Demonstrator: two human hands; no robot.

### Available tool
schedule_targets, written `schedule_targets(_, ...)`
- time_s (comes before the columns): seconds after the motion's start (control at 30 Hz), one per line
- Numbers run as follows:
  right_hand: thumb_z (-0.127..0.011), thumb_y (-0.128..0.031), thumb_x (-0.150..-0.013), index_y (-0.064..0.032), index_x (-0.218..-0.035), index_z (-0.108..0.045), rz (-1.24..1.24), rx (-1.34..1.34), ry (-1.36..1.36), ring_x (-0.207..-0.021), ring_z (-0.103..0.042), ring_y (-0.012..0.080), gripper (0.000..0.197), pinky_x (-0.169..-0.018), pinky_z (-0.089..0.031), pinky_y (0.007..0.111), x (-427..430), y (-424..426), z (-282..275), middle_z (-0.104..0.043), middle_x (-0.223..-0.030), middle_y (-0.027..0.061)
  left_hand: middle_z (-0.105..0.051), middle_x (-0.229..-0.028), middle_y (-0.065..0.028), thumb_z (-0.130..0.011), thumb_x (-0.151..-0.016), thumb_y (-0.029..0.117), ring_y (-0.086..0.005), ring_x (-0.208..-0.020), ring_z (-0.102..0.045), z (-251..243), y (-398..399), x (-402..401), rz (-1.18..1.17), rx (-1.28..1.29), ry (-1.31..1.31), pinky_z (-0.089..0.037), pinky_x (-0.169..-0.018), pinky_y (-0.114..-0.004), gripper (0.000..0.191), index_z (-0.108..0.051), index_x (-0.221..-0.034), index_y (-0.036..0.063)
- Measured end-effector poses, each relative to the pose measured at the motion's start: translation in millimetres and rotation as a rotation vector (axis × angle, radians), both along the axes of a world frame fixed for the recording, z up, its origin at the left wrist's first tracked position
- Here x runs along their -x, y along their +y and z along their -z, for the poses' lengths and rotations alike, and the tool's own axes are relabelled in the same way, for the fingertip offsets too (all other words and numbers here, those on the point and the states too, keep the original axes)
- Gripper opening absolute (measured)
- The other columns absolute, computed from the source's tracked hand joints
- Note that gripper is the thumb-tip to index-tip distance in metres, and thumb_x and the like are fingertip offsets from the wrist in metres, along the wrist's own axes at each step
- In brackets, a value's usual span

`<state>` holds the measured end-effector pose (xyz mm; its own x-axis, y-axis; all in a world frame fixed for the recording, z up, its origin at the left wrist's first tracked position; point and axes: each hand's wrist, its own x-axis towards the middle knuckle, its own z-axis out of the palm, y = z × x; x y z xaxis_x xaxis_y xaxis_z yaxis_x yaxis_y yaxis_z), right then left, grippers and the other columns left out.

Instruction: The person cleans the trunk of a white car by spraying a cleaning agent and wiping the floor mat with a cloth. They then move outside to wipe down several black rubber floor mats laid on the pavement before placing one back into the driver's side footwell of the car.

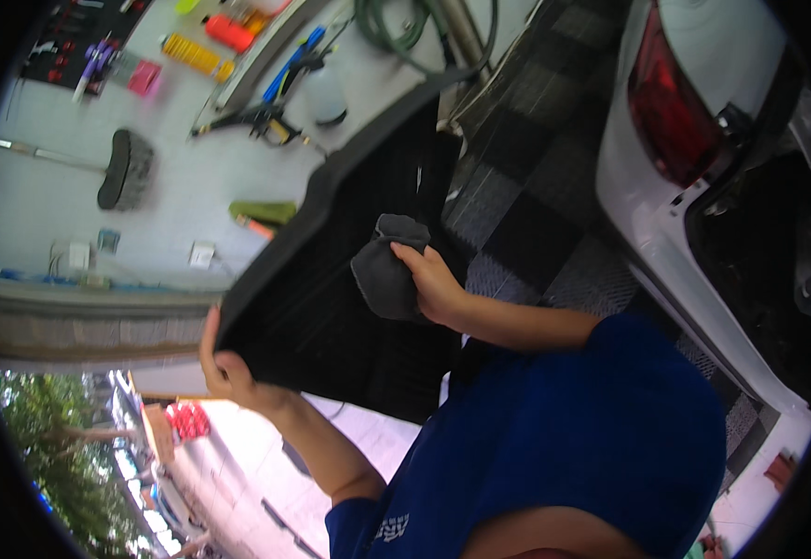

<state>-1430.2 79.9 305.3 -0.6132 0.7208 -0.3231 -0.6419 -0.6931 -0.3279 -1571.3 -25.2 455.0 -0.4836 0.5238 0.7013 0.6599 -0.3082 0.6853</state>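
Note:
A large black moulded car cargo liner (377,356) with a raised rim is held up, tilted, before me. My left hand (241,381) grips its rim at the lower left corner, thumb on one side and fingers on the other. Bunched in my right hand (437,286) is a grey microfibre cloth (388,279), held against or just over the liner's ribbed inner face; exact contact is hard to tell. Part of the cloth hangs below my fingers.
A white car's rear with a red tail light (678,105) and an open boot (761,265) stands at right. Dark floor tiles (531,230) lie between. Spray bottles (325,94), a pressure-washer gun (258,122), a brush (122,171) and a green hose (391,35) hang along the wall.

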Motion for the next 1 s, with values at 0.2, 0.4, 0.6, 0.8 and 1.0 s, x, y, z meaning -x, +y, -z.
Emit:
schedule_targets(0.2, -0.043, -0.048, -0.094, -0.0033, -0.137, -0.035, 0.207, -0.091, 0.244, -0.124, -0.042, 0.0229, 0.062, -0.103, -0.034, 0.037, -54, 85, -21, -0.044, -0.137, 0.0090, -0.057, -0.108, -0.0351, -0.053, -0.088, 0.051, -0.0421, -0.099, -0.059, 44, 26, -50, 0.193, 0.030, 0.265, -0.047, -0.086, -0.045, 0.060, -0.057, -0.109, -0.0050)
schedule_targets(0.4, -0.061, -0.041, -0.086, 0.0026, -0.109, -0.057, 0.057, -0.361, -0.259, -0.091, -0.061, 0.0204, 0.050, -0.081, -0.049, 0.032, -67, 158, 1, -0.063, -0.099, 0.0122, -0.056, -0.107, -0.0376, -0.071, -0.076, 0.044, -0.0472, -0.093, -0.061, 113, 85, -68, 0.341, 0.129, 0.205, -0.052, -0.077, -0.042, 0.053, -0.060, -0.105, 0.0003)
schedule_targets(0.6, -0.070, -0.013, -0.076, 0.0029, -0.094, -0.059, 0.318, -0.121, -0.422, -0.069, -0.062, 0.0203, 0.026, -0.062, -0.053, 0.035, -67, 261, 24, -0.064, -0.084, 0.0119, -0.051, -0.121, -0.0323, -0.077, -0.072, 0.040, -0.0430, -0.106, -0.057, 144, 207, -58, 0.539, 0.219, 0.144, -0.049, -0.086, -0.042, 0.056, -0.059, -0.109, 0.0020)
schedule_targets(0.8, -0.071, -0.009, -0.074, 0.0008, -0.091, -0.059, 0.437, -0.118, -0.474, -0.069, -0.062, 0.0171, 0.023, -0.061, -0.053, 0.032, -87, 385, 16, -0.063, -0.082, 0.0084, -0.047, -0.130, -0.0232, -0.052, -0.088, 0.052, -0.0312, -0.117, -0.051, 144, 352, -39, 1.019, 0.483, -0.500, -0.037, -0.100, -0.041, 0.079, -0.030, -0.137, -0.0077)
schedule_targets(1.0, -0.071, -0.002, -0.072, -0.0023, -0.095, -0.061, 0.615, -0.233, -0.584, -0.074, -0.058, 0.0108, 0.025, -0.068, -0.048, 0.026, -106, 478, 14, -0.063, -0.082, 0.0033, -0.049, -0.126, -0.0224, -0.048, -0.095, 0.027, -0.0267, -0.103, -0.059, 142, 533, -60, 1.118, 0.928, -0.218, -0.053, -0.075, -0.032, 0.053, -0.031, -0.140, 0.0028)
